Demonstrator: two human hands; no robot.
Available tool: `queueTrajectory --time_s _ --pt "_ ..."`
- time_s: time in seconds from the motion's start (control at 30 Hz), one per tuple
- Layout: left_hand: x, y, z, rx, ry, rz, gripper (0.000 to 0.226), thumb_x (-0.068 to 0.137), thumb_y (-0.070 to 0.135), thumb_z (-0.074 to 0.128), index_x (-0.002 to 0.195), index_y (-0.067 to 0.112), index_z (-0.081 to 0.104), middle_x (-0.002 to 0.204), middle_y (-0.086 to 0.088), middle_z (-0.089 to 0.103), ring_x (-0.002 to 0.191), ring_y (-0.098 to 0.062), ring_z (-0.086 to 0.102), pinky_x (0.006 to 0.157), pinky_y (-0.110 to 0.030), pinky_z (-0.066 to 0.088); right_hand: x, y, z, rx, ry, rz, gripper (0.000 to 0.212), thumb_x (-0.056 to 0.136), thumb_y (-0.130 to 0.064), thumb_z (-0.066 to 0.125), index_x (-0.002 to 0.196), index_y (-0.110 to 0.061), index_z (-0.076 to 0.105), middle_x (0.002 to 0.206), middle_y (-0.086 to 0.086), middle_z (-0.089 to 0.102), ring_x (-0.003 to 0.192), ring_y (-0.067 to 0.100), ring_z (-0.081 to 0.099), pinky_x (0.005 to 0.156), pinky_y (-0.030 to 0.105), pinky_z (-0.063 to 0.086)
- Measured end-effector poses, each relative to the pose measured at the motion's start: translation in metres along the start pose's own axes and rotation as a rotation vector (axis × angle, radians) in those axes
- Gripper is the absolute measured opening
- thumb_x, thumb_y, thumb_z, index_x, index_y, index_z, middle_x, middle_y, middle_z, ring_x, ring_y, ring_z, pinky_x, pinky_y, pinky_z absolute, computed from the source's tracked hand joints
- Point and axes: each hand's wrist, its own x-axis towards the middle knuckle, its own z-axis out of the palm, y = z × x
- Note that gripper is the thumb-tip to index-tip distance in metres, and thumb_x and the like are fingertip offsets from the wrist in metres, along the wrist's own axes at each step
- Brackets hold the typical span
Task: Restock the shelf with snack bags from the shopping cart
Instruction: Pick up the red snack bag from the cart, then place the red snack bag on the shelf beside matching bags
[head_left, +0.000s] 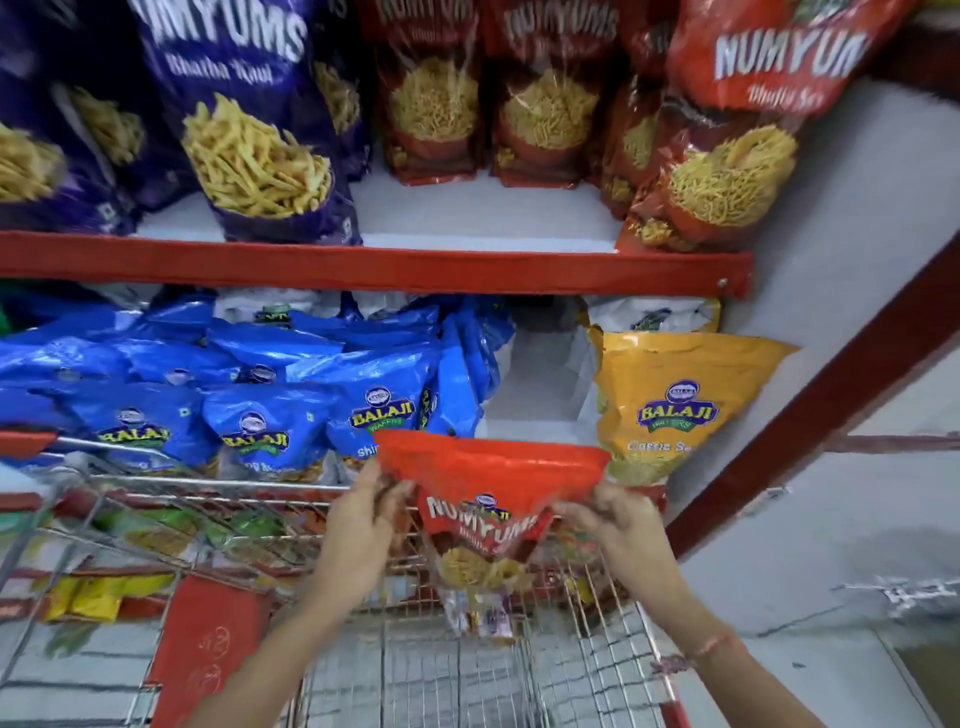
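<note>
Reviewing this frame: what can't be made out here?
- Red bag held by left hand and right hand: the line under NUMYUMS is blurred.
- Cart: contents smeared by motion and hidden behind the red bag.
- Purple bags and upper red bags: tops cut off by the top edge.
- Yellow bag: last word of the label is blurred.

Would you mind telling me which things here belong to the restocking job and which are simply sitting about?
In the job:
- red Numyums bag, held by left hand and right hand
- shopping cart
- upper shelf with matching red Numyums bags

Sitting about:
- purple Numyums bags
- blue Balaji bags
- yellow Balaji bag
</note>
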Motion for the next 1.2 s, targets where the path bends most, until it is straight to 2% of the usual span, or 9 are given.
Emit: queueTrajectory --time_s 0.07,0.17,0.4,0.5,0.63,0.7,0.83,1.0,1.2 --pt "0.006 0.023 -0.020 -0.004 0.077 0.079 0.015 0.092 0.013 0.054 0.107 0.010 0.055 0.094 0.000 0.071 0.089 -0.022 0.067 0.080 -0.028 0.051 0.005 -0.036 -0.005 0.105 -0.012 -0.072 0.035 0.078 -0.004 0.073 0.064 -0.036 0.073 0.064 -0.024 0.073 0.063 -0.009 0.066 0.062 0.004 0.050" --pt "0.020 0.060 -0.047 -0.015 0.136 0.176 0.008 0.092 0.015 0.052 0.097 0.009 0.051 0.088 0.000 0.070 0.083 -0.017 0.067 0.076 -0.040 0.050 0.017 -0.083 -0.012 0.238 0.001 -0.158 0.012 0.073 -0.022 0.072 0.081 -0.030 0.076 0.086 -0.010 0.079 0.084 0.007 0.073 0.075 0.018 0.059" --pt "0.063 0.142 -0.101 -0.245 0.223 0.328 0.017 0.092 0.023 0.054 0.077 0.022 0.045 0.066 -0.007 0.063 0.061 -0.017 0.055 0.060 -0.037 0.048 0.053 -0.177 -0.034 0.362 0.044 -0.373 0.009 0.071 -0.023 0.071 0.075 -0.015 0.072 0.078 -0.003 0.079 0.074 0.009 0.073 0.062 0.020 0.059" --pt "0.087 0.183 -0.123 -0.303 0.271 0.417 0.024 0.092 0.026 0.054 0.071 0.034 0.045 0.063 0.002 0.065 0.057 -0.008 0.056 0.051 -0.023 0.047 0.072 -0.221 -0.050 0.346 0.086 -0.472 0.019 0.070 -0.028 0.072 0.081 -0.012 0.071 0.081 0.000 0.079 0.077 0.011 0.073 0.064 0.025 0.061" --pt "0.122 0.238 -0.141 -0.407 0.304 0.465 0.027 0.090 0.029 0.055 0.067 0.038 0.044 0.082 -0.028 0.065 0.070 -0.040 0.062 0.067 -0.052 0.052 0.103 -0.271 -0.067 0.326 0.129 -0.584 0.006 0.079 -0.021 0.071 0.073 -0.023 0.071 0.075 -0.006 0.077 0.074 0.008 0.072 0.062 0.021 0.060" --pt "0.142 0.258 -0.144 -0.479 0.318 0.479 0.021 0.090 0.027 0.057 0.071 0.034 0.049 0.088 -0.035 0.064 0.071 -0.045 0.062 0.070 -0.058 0.051 0.123 -0.288 -0.075 0.328 0.175 -0.612 0.019 0.083 -0.012 0.068 0.067 -0.021 0.068 0.069 -0.009 0.075 0.069 0.004 0.070 0.058 0.020 0.059" --pt "0.183 0.287 -0.125 -0.601 0.443 0.440 0.011 0.089 0.019 0.058 0.079 0.021 0.054 0.070 -0.017 0.063 0.059 -0.025 0.055 0.057 -0.037 0.044 0.164 -0.312 -0.080 0.330 0.272 -0.596 0.018 0.085 -0.008 0.066 0.076 0.003 0.056 0.074 0.001 0.072 0.072 0.015 0.065 0.065 0.040 0.058" --pt "0.222 0.300 -0.080 -0.637 0.613 0.285 0.015 0.090 0.013 0.056 0.099 0.002 0.059 0.097 -0.025 0.069 0.090 -0.037 0.066 0.085 -0.049 0.052 0.218 -0.306 -0.068 0.269 0.411 -0.508 0.021 0.083 -0.012 0.069 0.064 -0.021 0.064 0.073 0.004 0.074 0.071 0.027 0.068 0.074 0.062 0.056" --pt "0.265 0.297 -0.051 -0.717 0.656 0.123 0.020 0.092 0.016 0.053 0.105 0.000 0.056 0.103 -0.028 0.068 0.095 -0.039 0.064 0.085 -0.044 0.049 0.274 -0.291 -0.063 0.223 0.569 -0.445 0.018 0.083 -0.017 0.070 0.072 -0.007 0.059 0.080 0.021 0.072 0.074 0.031 0.064 0.077 0.061 0.053"
